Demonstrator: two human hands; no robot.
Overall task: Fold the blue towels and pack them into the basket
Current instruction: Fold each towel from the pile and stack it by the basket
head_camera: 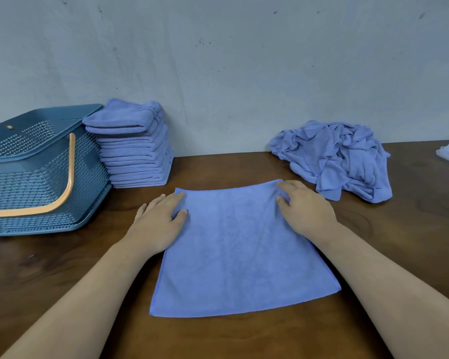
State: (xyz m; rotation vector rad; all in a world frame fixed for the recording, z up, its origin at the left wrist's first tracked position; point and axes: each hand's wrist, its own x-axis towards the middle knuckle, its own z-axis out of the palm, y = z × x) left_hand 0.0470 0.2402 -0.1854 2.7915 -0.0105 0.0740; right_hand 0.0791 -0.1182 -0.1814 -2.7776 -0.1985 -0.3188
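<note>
I'm pressing the flat towel (244, 250) on the table (62, 268), left hand (157, 221) and right hand (305, 208) on its far corners, fingers nearly straight, gripping nothing. Should be smoothing outward, lining edges up before folding; basket (36, 164) sitting left.

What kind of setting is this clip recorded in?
Probably a plain workroom or packing station: a bare scuffed wall, and on the wooden table a tall stack of folded towels and a crumpled towel pile.
</note>
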